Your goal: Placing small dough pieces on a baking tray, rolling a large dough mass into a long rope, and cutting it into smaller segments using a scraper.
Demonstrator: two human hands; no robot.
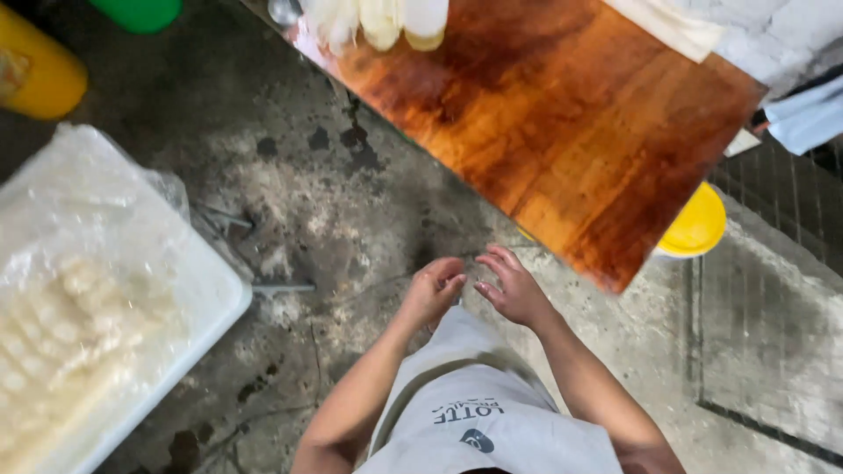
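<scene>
Closest to the camera hangs a pale grey cloth apron [479, 412] with a dark printed mark, and just above its upper edge the two bare hands meet over the stained floor. The left hand [432, 291] is loosely curled, its fingers bent inward and bunched toward the thumb, while the right hand [514, 290] has its fingers slightly spread and extended toward the left one; whether anything small is pinched between them I cannot tell, and no object shows in either hand. Both hands sit just below the near corner of the glossy reddish-brown wooden tabletop [562, 123], which overhangs them, so a hand lifted carelessly could knock that corner. The rough grey concrete floor [334, 202] looks wet and blotched in places, which I judge a slipping risk underfoot. To the left, a white plastic tray [206, 303] covered with clear plastic wrap over pale lumpy food sits low and near; a step sideways could catch its rim. Beyond the table edge a round yellow lid [698, 224] peeks out, and at the far end translucent plastic bottles [386, 19] stand near the tabletop's edge, where a jolt to the table might tip them.
</scene>
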